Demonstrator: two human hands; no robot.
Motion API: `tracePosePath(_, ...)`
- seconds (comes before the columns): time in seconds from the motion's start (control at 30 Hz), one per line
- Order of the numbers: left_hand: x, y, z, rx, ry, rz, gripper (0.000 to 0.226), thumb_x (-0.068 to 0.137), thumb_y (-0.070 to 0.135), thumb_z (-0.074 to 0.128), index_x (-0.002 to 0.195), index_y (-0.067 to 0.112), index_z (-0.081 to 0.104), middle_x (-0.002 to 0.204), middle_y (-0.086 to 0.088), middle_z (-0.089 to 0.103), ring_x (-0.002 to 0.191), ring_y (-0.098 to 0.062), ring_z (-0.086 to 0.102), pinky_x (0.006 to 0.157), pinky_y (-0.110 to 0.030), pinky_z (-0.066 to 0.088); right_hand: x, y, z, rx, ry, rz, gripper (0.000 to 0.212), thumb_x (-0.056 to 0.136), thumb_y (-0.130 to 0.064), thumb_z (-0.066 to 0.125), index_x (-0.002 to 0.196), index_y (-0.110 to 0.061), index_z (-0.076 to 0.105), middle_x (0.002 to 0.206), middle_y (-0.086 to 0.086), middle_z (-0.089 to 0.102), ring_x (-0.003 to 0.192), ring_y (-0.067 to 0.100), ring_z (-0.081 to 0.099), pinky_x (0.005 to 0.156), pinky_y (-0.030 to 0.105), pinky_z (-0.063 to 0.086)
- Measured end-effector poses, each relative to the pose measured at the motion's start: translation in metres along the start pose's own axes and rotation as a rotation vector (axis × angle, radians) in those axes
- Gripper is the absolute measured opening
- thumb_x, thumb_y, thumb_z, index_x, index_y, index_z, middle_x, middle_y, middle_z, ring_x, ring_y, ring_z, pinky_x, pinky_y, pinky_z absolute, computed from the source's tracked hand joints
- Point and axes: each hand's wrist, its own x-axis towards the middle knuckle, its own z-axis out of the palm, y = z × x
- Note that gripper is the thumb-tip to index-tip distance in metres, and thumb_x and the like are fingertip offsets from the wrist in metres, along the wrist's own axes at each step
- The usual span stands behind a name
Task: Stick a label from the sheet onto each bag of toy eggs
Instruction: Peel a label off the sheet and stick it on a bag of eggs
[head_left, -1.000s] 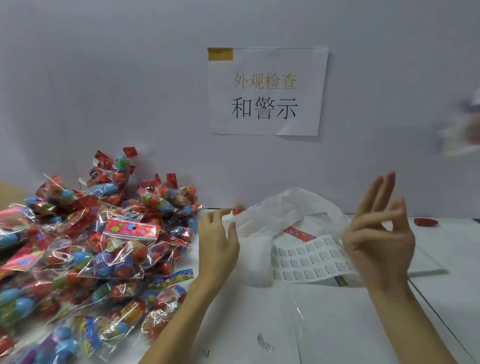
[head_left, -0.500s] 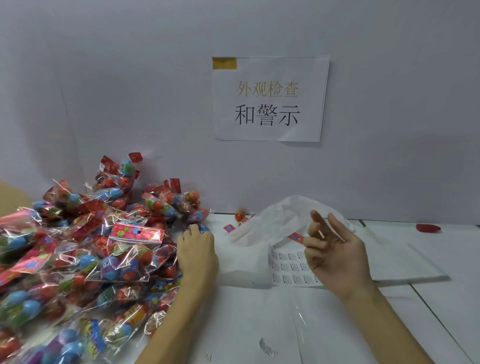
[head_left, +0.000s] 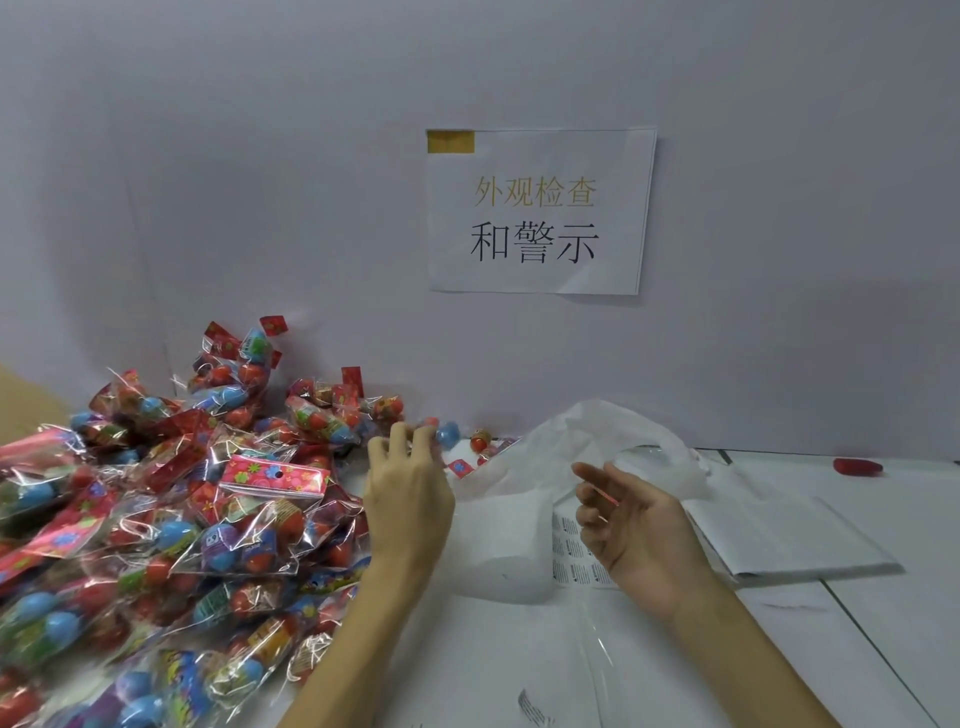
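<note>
Bags of toy eggs lay heaped at the left with their long sides pointing every way, where the left hand pinched one bag at the pile's far right edge, and the right hand hung loosely curled above the label sheet.

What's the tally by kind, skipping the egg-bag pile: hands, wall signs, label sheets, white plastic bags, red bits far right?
Bare hands, left hand and right hand: 2
White paper sign taped to the wall: 1
White sheet of printed labels: 1
Crumpled white plastic bag: 1
Small red object on the table: 1
Total: 6
</note>
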Motion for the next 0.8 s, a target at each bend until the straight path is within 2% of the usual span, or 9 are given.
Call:
tracePosePath(0.07,0.000,0.008,0.001,-0.093,0.115,0.121,0.031,0.092,-0.006,0.069,0.122,-0.004,0.070,0.111,-0.017,0.069,0.094,-0.034,0.058,0.076,-0.044,0.061,0.001,0.002,-0.001,-0.038,-0.020,0.033,0.045,0.084,-0.027,0.071,0.120,-0.001,0.076,0.096,0.011,0.074,0.071,0.020,0.070,0.051,0.022,0.055)
tracePosePath(0.13,-0.001,0.013,0.004,-0.185,0.167,0.243,0.035,0.091,-0.008,0.067,0.126,-0.004,0.068,0.117,-0.017,0.066,0.105,-0.033,0.056,0.090,-0.040,0.057,0.003,0.005,0.000,-0.065,-0.060,0.047,0.047,0.096,-0.034,0.064,0.131,-0.003,0.070,0.121,0.016,0.074,0.097,0.027,0.076,0.066,0.029,0.063)
tracePosePath(0.2,-0.005,0.017,0.007,-0.264,0.145,0.370,0.039,0.089,-0.012,0.067,0.127,-0.003,0.068,0.123,-0.017,0.064,0.114,-0.030,0.052,0.102,-0.033,0.049,0.003,0.005,0.002,-0.071,-0.105,0.033,0.054,0.103,-0.049,0.054,0.138,-0.008,0.064,0.135,0.020,0.068,0.121,0.035,0.069,0.088,0.040,0.061)
tracePosePath(0.27,-0.010,0.020,0.010,-0.329,0.042,0.503,0.041,0.088,-0.014,0.067,0.127,0.001,0.069,0.128,-0.014,0.062,0.120,-0.030,0.051,0.108,-0.031,0.045,0.001,0.005,0.005,-0.063,-0.138,-0.010,0.062,0.101,-0.059,0.050,0.142,-0.013,0.060,0.139,0.018,0.066,0.128,0.037,0.064,0.100,0.046,0.053)
tracePosePath(0.43,-0.016,0.021,0.013,-0.443,-0.211,0.648,0.032,0.096,0.002,0.069,0.123,0.018,0.072,0.134,0.000,0.059,0.128,-0.019,0.049,0.103,-0.028,0.052,0.000,0.004,0.006,-0.290,-0.004,-0.236,0.047,0.099,-0.041,0.061,0.135,-0.013,0.066,0.131,0.016,0.071,0.116,0.036,0.072,0.086,0.033,0.062)
tracePosePath(0.53,-0.018,0.027,0.008,-0.669,-0.264,0.473,0.030,0.100,0.018,0.060,0.128,0.027,0.068,0.139,0.008,0.050,0.131,-0.016,0.052,0.103,-0.026,0.051,0.000,0.007,0.004,-0.327,0.036,-0.259,0.037,0.099,-0.030,0.066,0.131,-0.011,0.068,0.126,0.017,0.073,0.109,0.032,0.074,0.082,0.034,0.062)
tracePosePath(0.63,-0.015,0.034,0.005,-0.756,-0.220,0.131,0.036,0.105,0.033,0.061,0.140,0.030,0.057,0.139,0.010,0.044,0.132,-0.009,0.050,0.104,-0.015,0.046,0.001,0.008,0.006,-0.351,0.054,-0.278,0.037,0.092,-0.028,0.072,0.127,-0.015,0.070,0.120,0.018,0.075,0.107,0.034,0.075,0.082,0.037,0.063)
tracePosePath(0.73,-0.009,0.039,-0.002,-0.917,-0.446,-0.347,0.055,0.091,0.049,0.067,0.139,0.025,0.057,0.127,0.006,0.063,0.111,-0.004,0.066,0.083,-0.014,0.055,0.001,0.009,0.008,-0.381,0.023,-0.262,0.038,0.089,-0.030,0.074,0.125,-0.019,0.071,0.118,0.016,0.076,0.107,0.035,0.075,0.081,0.038,0.063)
tracePosePath(0.8,-0.008,0.037,-0.001,-1.072,-0.546,-0.543,0.046,0.084,0.048,0.071,0.122,0.024,0.070,0.107,0.003,0.078,0.099,-0.010,0.074,0.077,-0.022,0.061,-0.001,0.009,0.009,-0.413,0.016,-0.251,0.034,0.091,-0.035,0.072,0.122,-0.021,0.071,0.118,0.014,0.076,0.106,0.034,0.075,0.080,0.039,0.063)
